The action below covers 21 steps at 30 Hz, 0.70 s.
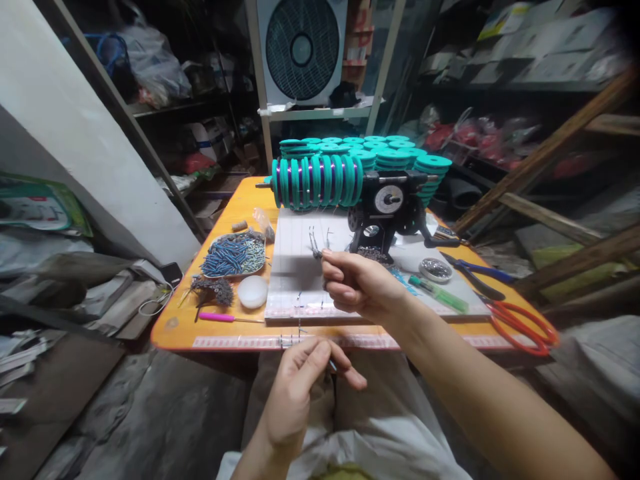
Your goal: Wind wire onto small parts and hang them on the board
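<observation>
While pinching fine dark wires above a white board, right hand closed on them, left hand nipping a thin wire end at the near edge of an orange table.
Hands apart, right farther out, left close over the lap. Behind the board, teal spools lined on a black winding machine. Left of board, tray of blue pieces and white disc; to the right, green screwdriver, blue pliers, red-handled scissors.
</observation>
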Available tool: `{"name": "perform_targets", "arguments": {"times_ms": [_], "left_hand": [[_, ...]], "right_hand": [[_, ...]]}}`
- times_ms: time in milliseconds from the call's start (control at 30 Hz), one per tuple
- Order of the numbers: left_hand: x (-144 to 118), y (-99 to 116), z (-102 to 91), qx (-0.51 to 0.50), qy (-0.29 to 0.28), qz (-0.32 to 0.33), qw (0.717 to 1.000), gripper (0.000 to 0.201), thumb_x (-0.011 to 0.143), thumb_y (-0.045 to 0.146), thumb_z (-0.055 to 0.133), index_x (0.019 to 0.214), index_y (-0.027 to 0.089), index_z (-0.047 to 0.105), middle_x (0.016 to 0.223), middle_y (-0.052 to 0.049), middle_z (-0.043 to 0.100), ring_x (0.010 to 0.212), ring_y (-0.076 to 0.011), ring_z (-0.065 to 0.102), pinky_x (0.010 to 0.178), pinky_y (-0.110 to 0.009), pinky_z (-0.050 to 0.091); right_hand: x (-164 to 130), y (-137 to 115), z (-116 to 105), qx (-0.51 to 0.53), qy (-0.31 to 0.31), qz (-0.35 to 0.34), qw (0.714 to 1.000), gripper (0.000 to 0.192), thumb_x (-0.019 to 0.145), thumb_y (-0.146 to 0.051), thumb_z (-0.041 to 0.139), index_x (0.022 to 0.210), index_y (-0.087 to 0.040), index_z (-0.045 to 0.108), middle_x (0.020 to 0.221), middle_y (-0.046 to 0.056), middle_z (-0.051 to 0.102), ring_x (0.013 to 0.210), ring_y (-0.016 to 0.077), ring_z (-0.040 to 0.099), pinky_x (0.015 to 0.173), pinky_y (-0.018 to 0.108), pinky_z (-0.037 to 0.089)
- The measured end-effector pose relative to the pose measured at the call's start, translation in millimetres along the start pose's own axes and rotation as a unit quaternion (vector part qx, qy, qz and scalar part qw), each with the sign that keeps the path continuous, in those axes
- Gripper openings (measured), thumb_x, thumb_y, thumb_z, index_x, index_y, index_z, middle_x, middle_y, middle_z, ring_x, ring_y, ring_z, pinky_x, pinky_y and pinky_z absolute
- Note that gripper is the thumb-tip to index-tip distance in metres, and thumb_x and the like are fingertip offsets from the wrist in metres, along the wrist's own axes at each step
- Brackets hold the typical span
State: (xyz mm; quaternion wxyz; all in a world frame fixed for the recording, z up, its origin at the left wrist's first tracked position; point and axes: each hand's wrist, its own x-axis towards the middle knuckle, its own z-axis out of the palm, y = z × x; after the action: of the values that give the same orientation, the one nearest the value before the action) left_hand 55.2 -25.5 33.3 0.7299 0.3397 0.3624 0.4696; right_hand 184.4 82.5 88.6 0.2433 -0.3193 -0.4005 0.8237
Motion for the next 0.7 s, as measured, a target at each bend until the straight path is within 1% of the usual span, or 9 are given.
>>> {"name": "perform_targets", "arguments": {"times_ms": [67, 133, 233, 300, 433, 533, 600, 667, 700], "left_hand": [[-2.0, -2.0, -1.4, -0.002, -0.004, -0.007, 1.000, 0.030, 0.089, 0.034, 0.049, 0.071, 0.012, 0.060, 0.063, -0.008, 0.068, 0.069, -0.0180, 0.066, 0.074, -0.027, 0.048], [-2.4, -4.0, -2.6, -0.022, -0.007, -0.019, 1.000, 0.031, 0.089, 0.035, 0.048, 0.074, 0.012, 0.061, 0.063, -0.008, 0.067, 0.062, -0.0154, 0.062, 0.065, -0.025, 0.046], [-1.1, -6.2, -3.1, -0.043, -0.001, -0.016, 0.999, 0.030, 0.091, 0.034, 0.046, 0.088, 0.009, 0.062, 0.064, -0.006, 0.064, 0.048, -0.0061, 0.048, 0.051, -0.017, 0.033], [-0.3, -7.2, -2.9, -0.047, 0.008, -0.006, 0.999, 0.026, 0.091, 0.032, 0.047, 0.096, 0.010, 0.059, 0.060, -0.003, 0.061, 0.046, -0.0033, 0.039, 0.048, -0.017, 0.024], [-0.3, -9.2, -3.7, -0.064, 0.018, -0.002, 0.998, 0.016, 0.088, 0.031, 0.052, 0.086, 0.016, 0.049, 0.049, 0.003, 0.049, 0.044, -0.0030, 0.033, 0.047, -0.019, 0.014], [-0.7, -10.0, -4.8, -0.082, 0.021, 0.002, 0.996, 0.016, 0.087, 0.030, 0.052, 0.081, 0.017, 0.044, 0.044, 0.006, 0.040, 0.042, -0.0025, 0.030, 0.048, -0.021, 0.014], [-1.2, -10.2, -4.9, -0.094, 0.016, 0.000, 0.995, 0.016, 0.087, 0.029, 0.051, 0.079, 0.018, 0.043, 0.043, 0.007, 0.038, 0.042, -0.0024, 0.028, 0.048, -0.021, 0.014], [-2.1, -10.6, -4.6, -0.098, 0.020, -0.009, 0.995, 0.016, 0.088, 0.030, 0.051, 0.080, 0.018, 0.043, 0.045, 0.007, 0.041, 0.043, -0.0027, 0.030, 0.049, -0.020, 0.017], [-2.8, -10.9, -4.4, -0.096, 0.026, -0.012, 0.995, 0.016, 0.088, 0.030, 0.051, 0.081, 0.018, 0.043, 0.046, 0.006, 0.044, 0.044, -0.0029, 0.033, 0.050, -0.020, 0.019]], "right_hand": [[0.4, 0.9, -0.7, 0.001, -0.005, -0.003, 1.000, 0.045, 0.083, -0.053, 0.040, 0.075, -0.012, 0.022, 0.041, -0.008, 0.030, 0.029, -0.0021, 0.012, 0.035, 0.013, 0.005], [0.5, 1.4, -1.7, 0.000, -0.006, -0.005, 1.000, 0.046, 0.082, -0.054, 0.041, 0.076, -0.012, 0.023, 0.042, -0.008, 0.032, 0.029, -0.0026, 0.013, 0.035, 0.013, 0.005], [-0.7, 0.5, -3.0, -0.003, 0.000, -0.010, 1.000, 0.046, 0.082, -0.054, 0.041, 0.077, -0.011, 0.024, 0.043, -0.008, 0.033, 0.030, -0.0030, 0.014, 0.035, 0.013, 0.006], [-2.0, -0.5, -3.5, -0.005, 0.003, -0.014, 1.000, 0.046, 0.082, -0.054, 0.042, 0.077, -0.012, 0.024, 0.044, -0.007, 0.034, 0.031, -0.0032, 0.015, 0.036, 0.013, 0.006], [-3.0, -1.3, -4.0, -0.012, 0.005, -0.023, 1.000, 0.044, 0.083, -0.052, 0.042, 0.078, -0.012, 0.024, 0.046, -0.007, 0.034, 0.031, -0.0034, 0.015, 0.036, 0.012, 0.007], [-0.8, -0.3, -4.9, -0.016, 0.014, -0.031, 0.999, 0.044, 0.084, -0.052, 0.039, 0.078, -0.012, 0.024, 0.045, -0.007, 0.034, 0.031, -0.0029, 0.014, 0.035, 0.013, 0.007], [0.4, 0.8, -5.6, -0.021, 0.021, -0.043, 0.999, 0.045, 0.084, -0.054, 0.039, 0.078, -0.012, 0.026, 0.046, -0.007, 0.035, 0.031, -0.0034, 0.014, 0.035, 0.012, 0.008], [-1.0, 2.8, -5.6, -0.044, 0.032, -0.061, 0.997, 0.047, 0.083, -0.057, 0.040, 0.083, -0.011, 0.032, 0.048, -0.006, 0.038, 0.032, -0.0048, 0.015, 0.036, 0.011, 0.009], [-3.2, 4.7, -5.2, -0.070, 0.036, -0.068, 0.995, 0.048, 0.083, -0.058, 0.040, 0.089, -0.010, 0.037, 0.050, -0.006, 0.040, 0.033, -0.0056, 0.016, 0.036, 0.010, 0.010]]}}
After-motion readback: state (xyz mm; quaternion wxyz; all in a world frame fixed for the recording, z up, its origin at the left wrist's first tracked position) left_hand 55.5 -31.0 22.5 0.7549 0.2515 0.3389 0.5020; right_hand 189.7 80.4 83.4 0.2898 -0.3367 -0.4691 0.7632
